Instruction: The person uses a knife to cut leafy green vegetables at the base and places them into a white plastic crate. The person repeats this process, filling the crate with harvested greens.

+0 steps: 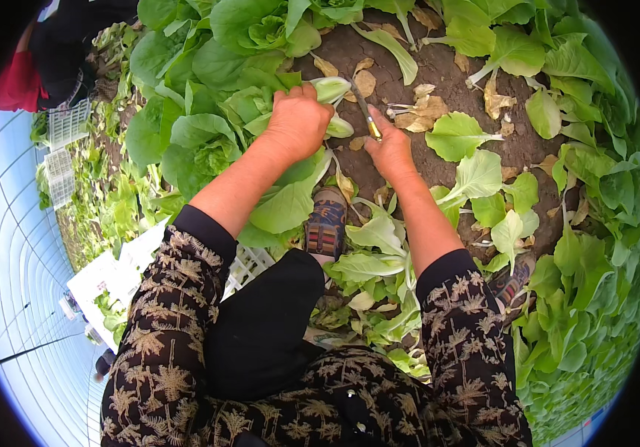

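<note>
My left hand (299,122) is closed around the lower part of a leafy green head (247,106), at the edge of the plant row. Two pale leaf bases (331,89) stick out to the right past its fingers. My right hand (391,146) grips the handle of a knife (363,106), whose narrow blade points up and away, just right of the pale bases. The blade does not plainly touch them. Cut green leaves (459,136) and dry brown leaves (423,114) lie on the soil to the right of the knife.
Leafy plants (588,279) line the right side. My shoes (325,223) stand among loose leaves. White plastic crates (68,125) are at the left, and a white crate (247,268) sits beside my knee. Another person (63,56) is at the upper left.
</note>
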The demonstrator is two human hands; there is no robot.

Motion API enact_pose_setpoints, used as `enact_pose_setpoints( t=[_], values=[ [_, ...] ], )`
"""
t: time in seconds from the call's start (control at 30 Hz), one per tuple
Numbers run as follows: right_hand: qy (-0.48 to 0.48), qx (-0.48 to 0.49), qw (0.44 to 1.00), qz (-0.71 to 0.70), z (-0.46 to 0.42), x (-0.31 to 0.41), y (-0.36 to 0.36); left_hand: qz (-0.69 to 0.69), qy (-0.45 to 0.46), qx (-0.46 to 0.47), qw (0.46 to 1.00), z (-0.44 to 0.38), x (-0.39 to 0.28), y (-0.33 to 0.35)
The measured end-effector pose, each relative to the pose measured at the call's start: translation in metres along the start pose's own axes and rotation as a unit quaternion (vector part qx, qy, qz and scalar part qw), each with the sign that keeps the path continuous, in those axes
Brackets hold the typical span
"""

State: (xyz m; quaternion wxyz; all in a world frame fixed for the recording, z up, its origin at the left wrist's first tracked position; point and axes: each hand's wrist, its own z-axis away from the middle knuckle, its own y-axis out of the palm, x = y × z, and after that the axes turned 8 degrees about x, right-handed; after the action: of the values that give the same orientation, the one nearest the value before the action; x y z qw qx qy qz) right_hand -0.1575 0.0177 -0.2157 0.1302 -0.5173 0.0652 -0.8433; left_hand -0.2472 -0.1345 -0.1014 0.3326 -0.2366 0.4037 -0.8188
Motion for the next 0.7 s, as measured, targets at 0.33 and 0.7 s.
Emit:
enact_pose_setpoints(
  t=[0.33, 0.7],
  values=[
    [-0.029, -0.013, 0.996, -0.077, 0.054, -0.029, -0.016, 0.034, 0.107, -0.153, 0.982, 0.033, -0.001, 0.000],
    [-0.031, 0.007, 0.915, -0.402, 0.057, 0.032, -0.066, 0.208, 0.200, -0.079, 0.954, 0.073, -0.032, -0.056]
  ],
)
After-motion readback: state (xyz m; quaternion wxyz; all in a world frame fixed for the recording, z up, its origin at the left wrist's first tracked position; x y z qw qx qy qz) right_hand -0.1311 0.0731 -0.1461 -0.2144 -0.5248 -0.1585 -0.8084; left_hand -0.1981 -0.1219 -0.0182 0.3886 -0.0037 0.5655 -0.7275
